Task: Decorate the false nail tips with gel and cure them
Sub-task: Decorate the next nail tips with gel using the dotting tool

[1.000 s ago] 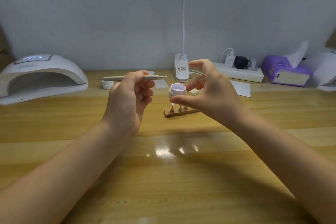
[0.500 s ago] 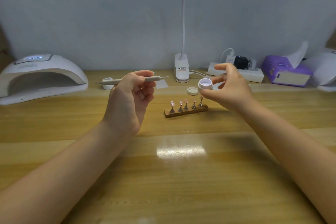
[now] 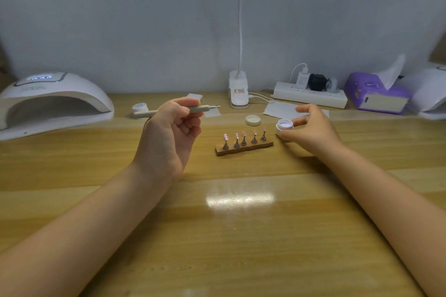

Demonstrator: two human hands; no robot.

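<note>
We see soft, even overhead light, a bright glare patch on the near tabletop (image 3: 240, 198), and wide-angle bending at the edges.

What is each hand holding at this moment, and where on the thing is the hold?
The left hand grips the dotting tool round the middle of its handle. The right hand pinches the open gel jar by its side wall.

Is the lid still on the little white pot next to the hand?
No. The little white pot by the right hand is open, with pale gel showing inside, and its lid lies apart on the table.
</note>
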